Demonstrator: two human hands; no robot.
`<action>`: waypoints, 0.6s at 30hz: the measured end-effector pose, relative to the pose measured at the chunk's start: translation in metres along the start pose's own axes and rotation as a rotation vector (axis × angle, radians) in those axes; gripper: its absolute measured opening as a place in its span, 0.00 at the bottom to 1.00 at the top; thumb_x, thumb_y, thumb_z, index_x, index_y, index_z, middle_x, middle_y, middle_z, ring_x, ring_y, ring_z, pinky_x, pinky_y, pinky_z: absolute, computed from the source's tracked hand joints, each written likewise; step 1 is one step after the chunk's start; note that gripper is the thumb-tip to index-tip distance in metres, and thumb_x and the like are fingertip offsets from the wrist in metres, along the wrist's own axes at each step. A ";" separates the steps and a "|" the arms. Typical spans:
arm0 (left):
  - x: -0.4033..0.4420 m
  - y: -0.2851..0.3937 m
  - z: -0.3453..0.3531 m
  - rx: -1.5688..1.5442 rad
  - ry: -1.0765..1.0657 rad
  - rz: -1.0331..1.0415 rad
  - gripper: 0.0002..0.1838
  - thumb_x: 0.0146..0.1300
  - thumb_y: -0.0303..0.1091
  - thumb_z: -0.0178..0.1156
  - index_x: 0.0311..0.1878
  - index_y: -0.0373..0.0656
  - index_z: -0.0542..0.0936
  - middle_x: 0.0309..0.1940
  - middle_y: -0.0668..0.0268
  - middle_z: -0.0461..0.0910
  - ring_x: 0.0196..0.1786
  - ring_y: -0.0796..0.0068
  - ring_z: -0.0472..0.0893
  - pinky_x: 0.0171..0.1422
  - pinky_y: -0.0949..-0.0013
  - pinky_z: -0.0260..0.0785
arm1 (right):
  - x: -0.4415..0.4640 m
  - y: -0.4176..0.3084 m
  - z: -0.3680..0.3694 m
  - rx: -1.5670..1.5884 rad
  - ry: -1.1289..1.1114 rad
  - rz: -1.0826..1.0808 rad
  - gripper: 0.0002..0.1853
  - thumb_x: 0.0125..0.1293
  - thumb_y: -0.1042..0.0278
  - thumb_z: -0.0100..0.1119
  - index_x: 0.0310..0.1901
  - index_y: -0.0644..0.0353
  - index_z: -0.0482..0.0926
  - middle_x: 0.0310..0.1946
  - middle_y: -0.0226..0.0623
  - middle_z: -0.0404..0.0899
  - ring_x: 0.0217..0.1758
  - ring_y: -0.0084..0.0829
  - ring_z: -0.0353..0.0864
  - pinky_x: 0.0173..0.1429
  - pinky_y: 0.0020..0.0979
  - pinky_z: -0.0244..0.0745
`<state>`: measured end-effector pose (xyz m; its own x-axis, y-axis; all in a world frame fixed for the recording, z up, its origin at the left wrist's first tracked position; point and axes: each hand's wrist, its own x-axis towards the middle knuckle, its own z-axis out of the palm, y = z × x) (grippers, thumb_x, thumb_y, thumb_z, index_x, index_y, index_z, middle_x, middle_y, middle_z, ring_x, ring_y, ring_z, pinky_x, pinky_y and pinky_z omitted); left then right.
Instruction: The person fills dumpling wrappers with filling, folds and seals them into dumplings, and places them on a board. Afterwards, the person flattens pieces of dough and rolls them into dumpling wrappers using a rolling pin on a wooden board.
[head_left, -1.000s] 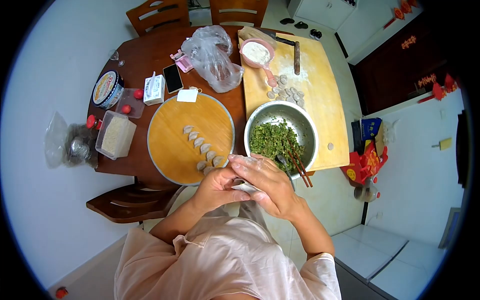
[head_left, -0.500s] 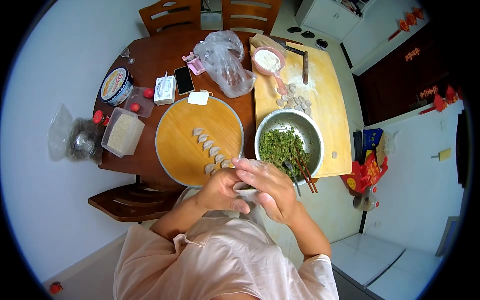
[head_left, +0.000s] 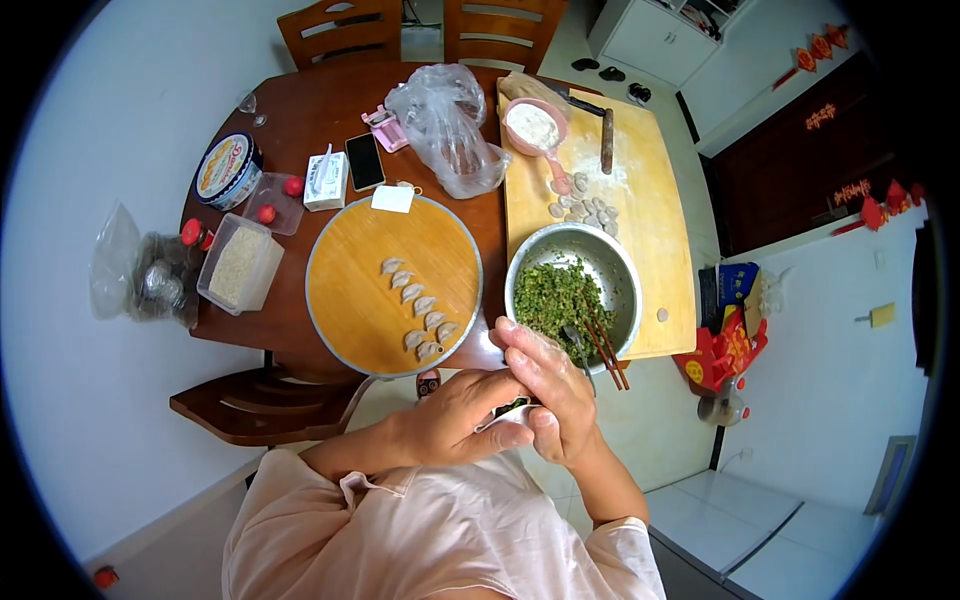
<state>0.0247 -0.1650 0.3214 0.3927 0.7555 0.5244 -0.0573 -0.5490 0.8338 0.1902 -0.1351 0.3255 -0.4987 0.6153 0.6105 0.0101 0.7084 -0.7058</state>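
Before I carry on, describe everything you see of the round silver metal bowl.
The round silver metal bowl looks shiny and stands upright at the near left corner of a pale yellow wooden board. Chopped green filling covers part of its inside. Two reddish-brown chopsticks and a grey spoon lean over its near rim. The right hand hides some of that rim; whether they touch is unclear.

You're in a home: beyond your fingers, a table and chairs; farther off, footwear, a door.
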 end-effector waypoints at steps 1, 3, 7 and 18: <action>0.000 0.001 0.000 -0.015 -0.001 -0.025 0.18 0.71 0.39 0.54 0.52 0.32 0.72 0.45 0.48 0.77 0.45 0.48 0.79 0.50 0.56 0.70 | 0.000 0.001 -0.001 -0.042 -0.006 -0.019 0.23 0.72 0.64 0.42 0.61 0.71 0.72 0.60 0.62 0.73 0.61 0.54 0.76 0.66 0.49 0.67; 0.000 0.004 0.003 -0.046 -0.003 -0.077 0.16 0.72 0.37 0.53 0.52 0.32 0.73 0.44 0.49 0.78 0.43 0.48 0.79 0.48 0.56 0.71 | -0.001 0.003 -0.003 -0.125 -0.018 -0.055 0.23 0.70 0.65 0.44 0.60 0.71 0.73 0.59 0.63 0.73 0.60 0.54 0.77 0.65 0.49 0.68; -0.011 -0.001 0.013 0.112 0.061 -0.031 0.13 0.72 0.34 0.51 0.50 0.32 0.74 0.40 0.50 0.79 0.40 0.50 0.80 0.44 0.58 0.72 | -0.006 -0.003 0.000 -0.095 -0.003 -0.009 0.22 0.69 0.67 0.44 0.60 0.72 0.73 0.59 0.64 0.73 0.59 0.54 0.78 0.63 0.48 0.70; -0.001 -0.006 0.026 -0.136 0.099 -0.195 0.13 0.75 0.34 0.46 0.52 0.35 0.72 0.36 0.58 0.79 0.37 0.64 0.81 0.43 0.64 0.73 | -0.021 0.007 -0.001 0.021 0.102 0.128 0.21 0.73 0.67 0.38 0.59 0.73 0.72 0.60 0.64 0.72 0.59 0.55 0.77 0.62 0.45 0.72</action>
<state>0.0491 -0.1714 0.3111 0.3166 0.8775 0.3602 -0.1153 -0.3413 0.9329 0.2011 -0.1426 0.3079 -0.4036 0.7331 0.5475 0.0498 0.6151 -0.7869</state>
